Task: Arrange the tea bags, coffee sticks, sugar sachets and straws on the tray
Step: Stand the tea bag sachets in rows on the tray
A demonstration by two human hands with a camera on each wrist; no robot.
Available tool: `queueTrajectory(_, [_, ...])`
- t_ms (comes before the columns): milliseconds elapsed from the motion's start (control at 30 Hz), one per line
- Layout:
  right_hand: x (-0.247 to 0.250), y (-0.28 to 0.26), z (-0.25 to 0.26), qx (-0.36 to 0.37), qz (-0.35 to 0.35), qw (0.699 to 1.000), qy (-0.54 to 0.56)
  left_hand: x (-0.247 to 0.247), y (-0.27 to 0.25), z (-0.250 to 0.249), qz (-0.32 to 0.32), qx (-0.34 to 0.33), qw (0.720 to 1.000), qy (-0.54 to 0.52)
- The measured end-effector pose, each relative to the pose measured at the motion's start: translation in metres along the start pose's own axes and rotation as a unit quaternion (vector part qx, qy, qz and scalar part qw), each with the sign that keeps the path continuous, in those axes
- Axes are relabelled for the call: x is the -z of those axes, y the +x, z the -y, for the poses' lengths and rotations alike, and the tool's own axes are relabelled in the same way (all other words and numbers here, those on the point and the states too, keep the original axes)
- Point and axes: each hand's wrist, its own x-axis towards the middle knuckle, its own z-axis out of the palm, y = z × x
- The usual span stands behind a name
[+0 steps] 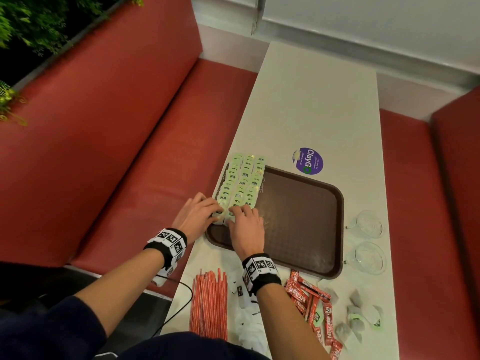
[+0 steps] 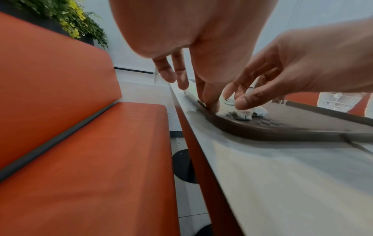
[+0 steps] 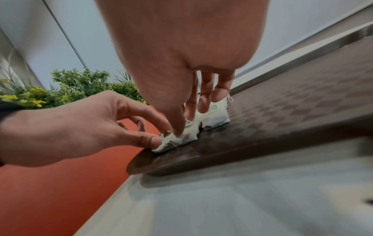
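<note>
1. Here, both sets of fingers sit at the near end of the tea bag rows (image 1: 240, 183) on the tray (image 1: 306, 224), at its near-left part.
2. The left hand (image 1: 196, 216) has its thumb and forefinger curled onto the nearest bag of the left-hand row; in the right wrist view the thumb (image 3: 153, 141) presses that bag's (image 3: 164, 144) near edge against the tray floor.
3. The right hand (image 1: 246, 229) lies just beside it, fingers bent downward with the tips (image 3: 203, 103) pressing on the last bags of the middle and right-hand rows; I judge it steadies them rather than lifting, but whether anything is pinched I cannot tell.
4. The relation that matters: the rows run lengthwise from these fingers away toward the far edge of the tray, so any squaring push goes far-ward along that axis, with the two hands side by side across it.
5. Outward, the right half of the tray is bare brown.
6. The remaining goods lie on the surface (image 1: 311, 105) nearer than the tray: straws (image 1: 207, 305) near-left, white sugar sachets (image 1: 249, 315) under the right forearm, coffee sticks (image 1: 311, 300) to the right of them, and loose tea bags (image 1: 361, 315) furthest right.
7. Judged by position, the right hand is nearer to the loose tea bags and the sticks, the left to the straws.
8. Two glass cups (image 1: 368, 240) stand just right of the tray.
</note>
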Motion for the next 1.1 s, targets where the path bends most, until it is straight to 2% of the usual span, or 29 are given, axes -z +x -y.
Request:
queueTrajectory(167, [0.001,-0.004,0.002,-0.005,-0.002,1.000,0.009,0.001,-0.001,-0.007,0.006,0.003,1.000,0.012])
queueTrajectory(267, [0.024,-0.017,-0.005,-0.028,-0.057,0.995,0.081,0.008,-0.007,-0.023,-0.025,0.015,0.999,-0.034])
queueTrajectory(333, [0.045,-0.033,-0.019,-0.062,-0.098,0.980,0.159,0.016,-0.016,-0.045,-0.048,0.009,0.994,-0.101])
queueTrajectory(433, [0.079,-0.076,-0.059,-0.109,-0.147,0.954,0.237,0.025,-0.030,-0.091,-0.015,-0.012,0.976,-0.219])
queueTrajectory(500, [0.095,-0.115,-0.091,-0.132,-0.160,0.944,0.257,0.026,-0.037,-0.129,0.033,-0.054,0.968,-0.242])
queueTrajectory(700, [0.107,-0.235,-0.195,-0.270,-0.176,0.910,0.260,-0.012,-0.051,-0.235,0.168,-0.200,0.950,-0.169])
queueTrajectory(800, [0.101,-0.274,-0.248,-0.326,-0.167,0.903,0.227,-0.038,-0.051,-0.280,0.214,-0.235,0.941,-0.116])
queueTrajectory(933, [0.090,-0.286,-0.293,-0.382,-0.113,0.894,0.206,-0.068,-0.048,-0.332,0.216,-0.263,0.938,-0.062])
queueTrajectory(1100, [0.089,-0.256,-0.304,-0.407,-0.052,0.897,0.162,-0.112,-0.051,-0.378,0.219,-0.263,0.940,0.003])
